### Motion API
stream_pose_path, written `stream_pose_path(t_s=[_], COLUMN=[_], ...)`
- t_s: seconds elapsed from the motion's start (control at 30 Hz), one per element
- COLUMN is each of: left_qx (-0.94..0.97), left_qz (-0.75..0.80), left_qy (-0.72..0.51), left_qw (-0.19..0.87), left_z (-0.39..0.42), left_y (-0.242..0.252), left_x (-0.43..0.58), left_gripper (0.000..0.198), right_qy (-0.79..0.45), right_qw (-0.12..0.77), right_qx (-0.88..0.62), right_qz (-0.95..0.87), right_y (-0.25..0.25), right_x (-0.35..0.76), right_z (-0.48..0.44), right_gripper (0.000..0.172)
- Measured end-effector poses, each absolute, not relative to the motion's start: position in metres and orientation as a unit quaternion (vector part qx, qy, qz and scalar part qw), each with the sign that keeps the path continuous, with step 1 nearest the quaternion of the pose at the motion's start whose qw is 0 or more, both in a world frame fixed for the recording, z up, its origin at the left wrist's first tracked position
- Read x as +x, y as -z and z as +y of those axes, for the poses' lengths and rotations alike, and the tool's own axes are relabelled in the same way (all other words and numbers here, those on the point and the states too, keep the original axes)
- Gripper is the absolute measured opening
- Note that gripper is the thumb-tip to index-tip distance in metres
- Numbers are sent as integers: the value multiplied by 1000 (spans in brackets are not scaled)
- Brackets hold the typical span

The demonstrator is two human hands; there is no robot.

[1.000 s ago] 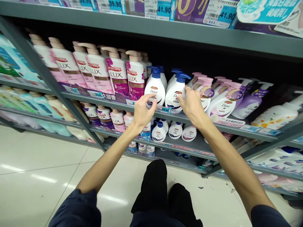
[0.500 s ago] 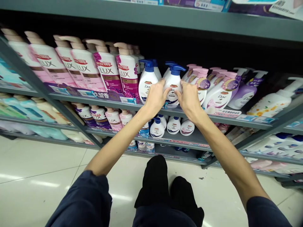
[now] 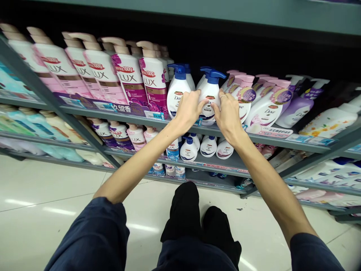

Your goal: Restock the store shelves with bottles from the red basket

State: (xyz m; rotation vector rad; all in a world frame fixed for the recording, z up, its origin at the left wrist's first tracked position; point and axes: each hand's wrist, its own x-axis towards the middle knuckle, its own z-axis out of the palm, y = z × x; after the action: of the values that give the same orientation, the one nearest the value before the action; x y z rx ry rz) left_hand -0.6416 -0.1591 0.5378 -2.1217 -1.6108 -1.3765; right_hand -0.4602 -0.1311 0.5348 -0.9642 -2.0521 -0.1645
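Both bare hands now close on one white Dove pump bottle with a blue pump head. The left hand comes at it from one side and the right hand from the other. The left fingers curl around the bottle's shoulder, and the right fingers press against its opposite flank, a narrow hold with the bottle between them. Whether its base has left the shelf is hidden behind the hands.

A second earlier the hands stood further apart, the left one beside a different bottle. That second Dove bottle now sits just left of the left fingers, while pink-capped Dove bottles crowd close right of the right fingers. Purple-labelled LUX bottles stand further left. Below the fingers, small Dove bottles line the lower shelf. The whole shelving sits slightly higher in view than before.
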Motion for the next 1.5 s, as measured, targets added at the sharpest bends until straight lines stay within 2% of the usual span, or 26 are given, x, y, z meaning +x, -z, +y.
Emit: stream_pose_path(t_s=[0.13,0.27,0.33,0.47,0.8,1.13,1.5], left_qx=[-718,-674,-644,-651,-697,-697,-679], left_qz=[-487,-460,-478,-488,-457,-554,-578], left_qy=[482,555,582,579,552,453,443], left_qw=[123,160,131,54,-37,48,92], left_z=[-173,-208,-219,-218,-186,-200,-194], left_y=[-534,-503,-480,-449,-456,-469,-465], left_x=[-643,-667,-686,-713,-720,-713,-711], left_gripper=[41,36,38,46,40,32,31], right_qy=[67,44,17,-52,-139,-85,-53], right_qw=[458,518,522,489,476,480,480], right_qx=[-374,-326,-324,-345,-361,-386,-390], right_qz=[-804,-790,-788,-799,-790,-783,-784], right_y=[-532,-513,-500,-480,-475,-474,-467], right_x=[-458,-440,-433,-443,-481,-486,-487], right_z=[-145,-186,-201,-195,-166,-169,-165], right_gripper=[62,48,43,44,38,49,64])
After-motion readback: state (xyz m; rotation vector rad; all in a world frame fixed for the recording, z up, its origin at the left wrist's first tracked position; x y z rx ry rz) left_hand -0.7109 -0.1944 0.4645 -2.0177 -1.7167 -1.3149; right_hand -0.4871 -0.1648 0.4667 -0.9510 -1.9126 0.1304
